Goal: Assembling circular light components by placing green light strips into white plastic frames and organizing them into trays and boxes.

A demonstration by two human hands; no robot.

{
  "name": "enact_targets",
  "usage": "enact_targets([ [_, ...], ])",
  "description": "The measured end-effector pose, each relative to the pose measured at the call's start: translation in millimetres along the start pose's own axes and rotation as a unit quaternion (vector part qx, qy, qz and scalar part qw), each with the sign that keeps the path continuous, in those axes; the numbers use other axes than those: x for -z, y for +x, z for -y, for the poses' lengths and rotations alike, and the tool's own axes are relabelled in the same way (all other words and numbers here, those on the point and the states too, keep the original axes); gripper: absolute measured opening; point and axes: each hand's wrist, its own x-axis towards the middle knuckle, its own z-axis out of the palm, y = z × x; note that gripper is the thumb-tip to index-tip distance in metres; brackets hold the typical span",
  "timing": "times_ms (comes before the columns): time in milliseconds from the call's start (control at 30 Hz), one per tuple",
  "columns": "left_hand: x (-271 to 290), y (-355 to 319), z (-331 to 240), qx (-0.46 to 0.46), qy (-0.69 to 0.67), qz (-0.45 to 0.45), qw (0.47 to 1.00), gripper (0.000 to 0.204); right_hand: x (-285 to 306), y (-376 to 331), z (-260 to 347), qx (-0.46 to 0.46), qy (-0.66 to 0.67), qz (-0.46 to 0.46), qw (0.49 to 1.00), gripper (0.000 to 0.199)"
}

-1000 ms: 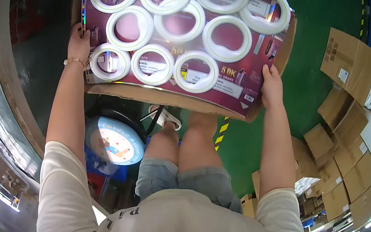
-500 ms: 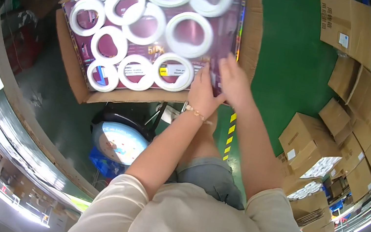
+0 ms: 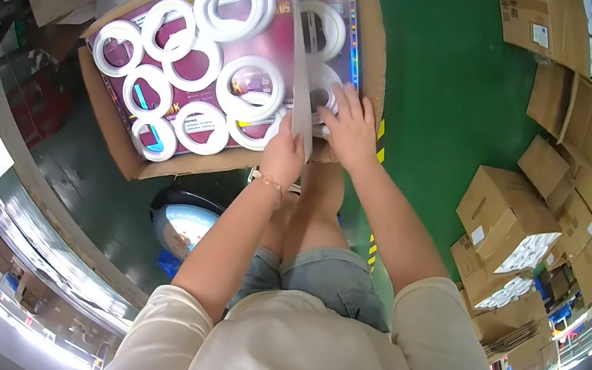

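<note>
An open cardboard box (image 3: 110, 140) lies in front of my knees, filled with flat purple packs of white ring-shaped lamps (image 3: 229, 3). My left hand (image 3: 284, 155) grips the lower edge of one flat pack (image 3: 300, 51), which stands tilted up on its edge in the right part of the box, its grey back toward me. My right hand (image 3: 350, 123) rests with spread fingers on the packs lying behind that raised one, near the box's right wall. The lamps under the raised pack are partly hidden.
Several cardboard boxes (image 3: 501, 213), some open and showing white rings, are stacked on the green floor (image 3: 444, 108) at the right. A round blue and white object (image 3: 182, 224) sits below my knees. A metal table edge (image 3: 20, 176) curves along the left.
Both hands left the box's sides and came together at its right part. One flat pack now stands lifted on its edge in my left hand. The view has shifted to the right.
</note>
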Motion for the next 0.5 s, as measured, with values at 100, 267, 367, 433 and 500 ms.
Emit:
enact_targets([
  [100, -2, 6, -1, 0.008, 0.002, 0.019, 1.0, 0.05, -4, 14, -14, 0.104, -0.103, 0.081, 0.986, 0.015],
  [267, 0, 2, -26, 0.052, 0.022, 0.075, 0.996, 0.048, 58, 3, -37, 0.111, -0.086, 0.109, 0.984, 0.015],
  [367, -20, -1, -38, 0.008, 0.016, 0.097, 0.995, 0.05, 130, -26, -53, 0.005, 0.035, 0.086, 0.996, 0.028],
  [433, -20, -1, -28, -0.039, 0.0, 0.109, 0.993, 0.053, 140, -44, -67, -0.031, 0.058, 0.001, 0.998, 0.025],
  [500, -20, 0, -15, -0.042, 0.035, 0.071, 0.996, 0.049, 148, -53, -60, -0.128, 0.137, -0.04, 0.981, 0.023],
])
